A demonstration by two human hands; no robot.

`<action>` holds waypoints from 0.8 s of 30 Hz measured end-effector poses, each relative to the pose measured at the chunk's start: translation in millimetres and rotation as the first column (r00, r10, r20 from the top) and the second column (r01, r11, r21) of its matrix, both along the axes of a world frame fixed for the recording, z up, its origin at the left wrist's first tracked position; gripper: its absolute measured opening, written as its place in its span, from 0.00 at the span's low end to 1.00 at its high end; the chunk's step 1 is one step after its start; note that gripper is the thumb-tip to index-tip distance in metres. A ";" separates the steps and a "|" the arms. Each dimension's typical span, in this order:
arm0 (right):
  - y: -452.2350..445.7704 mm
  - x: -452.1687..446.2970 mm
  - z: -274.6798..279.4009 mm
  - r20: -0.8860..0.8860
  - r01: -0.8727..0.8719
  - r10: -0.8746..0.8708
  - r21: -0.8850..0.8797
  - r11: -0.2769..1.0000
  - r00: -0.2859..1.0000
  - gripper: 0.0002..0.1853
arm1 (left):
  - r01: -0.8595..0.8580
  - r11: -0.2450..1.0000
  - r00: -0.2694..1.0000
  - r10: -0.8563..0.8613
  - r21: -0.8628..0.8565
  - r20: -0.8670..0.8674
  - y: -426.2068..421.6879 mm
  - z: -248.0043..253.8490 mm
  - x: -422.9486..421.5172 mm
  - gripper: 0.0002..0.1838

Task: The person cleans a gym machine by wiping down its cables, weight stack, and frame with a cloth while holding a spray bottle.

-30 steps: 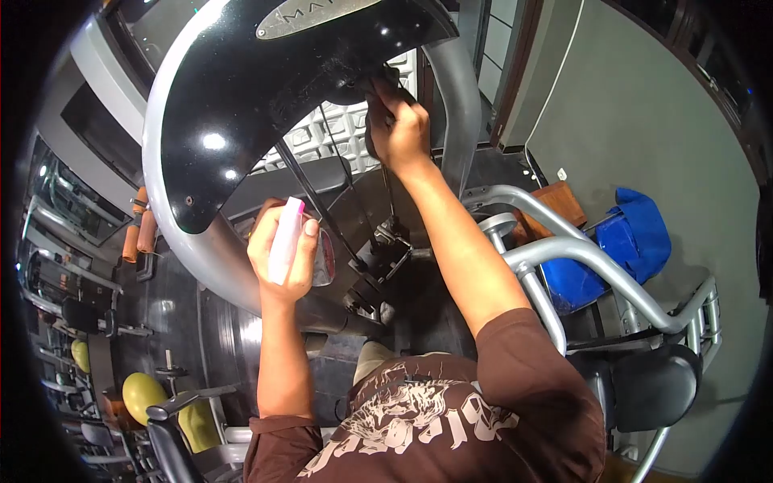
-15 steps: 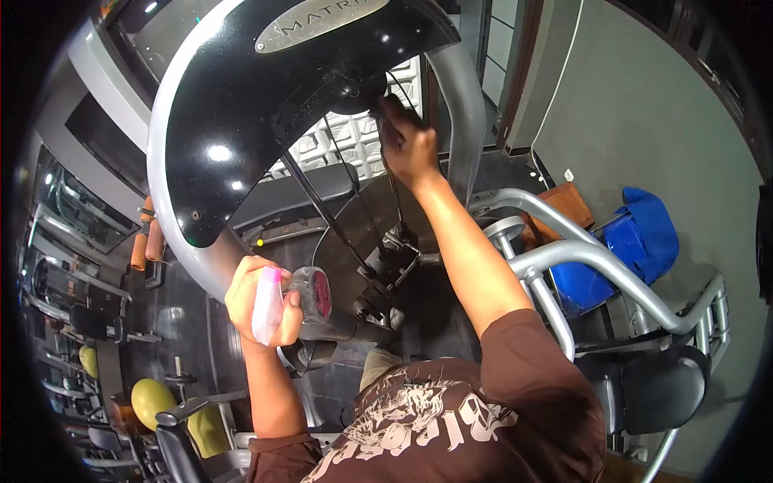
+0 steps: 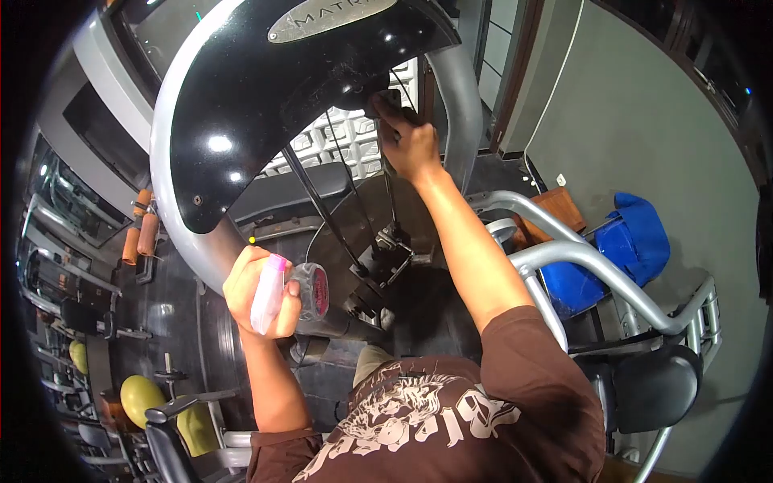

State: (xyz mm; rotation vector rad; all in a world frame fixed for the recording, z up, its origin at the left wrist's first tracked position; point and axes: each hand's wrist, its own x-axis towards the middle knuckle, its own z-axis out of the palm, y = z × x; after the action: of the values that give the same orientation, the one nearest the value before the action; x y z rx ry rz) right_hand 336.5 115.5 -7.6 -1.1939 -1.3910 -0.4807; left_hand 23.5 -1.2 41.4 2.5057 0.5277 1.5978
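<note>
Overall, a gym machine's glossy black cover [image 3: 258,121] spreads across 11 o'clock, with a silver frame [image 3: 162,161] curving round its outer side. From 6 o'clock, two arms in a brown shirt [image 3: 531,354] reach forward. Compared with a second ago, the left hand [image 3: 241,288] sits lower and the spray bottle [image 3: 303,307] it carries shows more of its reddish label [image 3: 321,291]; the right hand [image 3: 413,151] remains beside the cover's lower edge. That suggests the work is still centred on that edge, with the bottle kept aside.

Just past 12 o'clock, the right hand is partly curled, fingers raised to the cover's shadowed lower edge; I cannot tell whether it grips anything. At 8 o'clock, the left hand is wrapped firmly round the bottle's white sprayer head [image 3: 267,302], the body jutting towards 3 o'clock, the small pink nozzle [image 3: 276,262] towards 12.
</note>
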 end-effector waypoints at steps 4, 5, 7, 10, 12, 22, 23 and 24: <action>-2.9 1.5 36.6 -0.015 0.027 -0.026 0.101 0.994 1.000 0.16 | 0.021 1.000 1.000 -0.021 -0.005 0.007 -0.2 6.7 3.7 0.12; 1.5 0.3 43.6 -0.018 0.047 -0.045 0.083 0.995 0.999 0.15 | 0.023 1.000 1.000 -0.023 -0.011 0.008 -1.0 6.7 3.8 0.12; 2.2 -1.8 54.7 -0.011 0.056 -0.057 -0.016 0.998 0.998 0.14 | 0.025 0.999 1.000 -0.025 -0.034 -0.011 -0.5 3.9 2.1 0.12; 3.0 -9.9 40.7 0.015 0.094 -0.095 0.045 0.995 0.995 0.19 | 0.032 0.997 0.999 -0.034 -0.067 -0.021 -2.1 4.4 0.0 0.12; -1.9 -8.1 19.9 0.013 0.052 -0.051 -0.100 0.994 0.999 0.29 | 0.031 0.997 0.999 -0.033 -0.070 -0.024 -2.2 4.7 -0.5 0.12; 1.3 -12.7 40.0 -0.014 0.002 -0.002 0.014 1.000 1.000 0.23 | 0.021 0.997 0.999 -0.023 -0.068 -0.036 -4.4 6.6 1.7 0.12; 3.0 -14.2 41.3 0.044 0.021 -0.022 0.022 1.000 0.999 0.23 | 0.031 0.998 0.999 -0.033 -0.049 -0.034 -3.0 7.0 1.4 0.13; 5.7 -14.9 41.0 0.103 0.038 -0.041 0.032 0.999 0.994 0.23 | 0.040 0.999 0.999 -0.041 -0.030 -0.032 -1.5 7.5 0.8 0.13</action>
State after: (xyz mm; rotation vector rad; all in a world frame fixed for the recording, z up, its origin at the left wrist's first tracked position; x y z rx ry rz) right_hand 321.7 121.2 33.4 -1.1886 -1.4455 -0.5963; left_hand 24.3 -2.7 48.9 2.5086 0.4963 1.5265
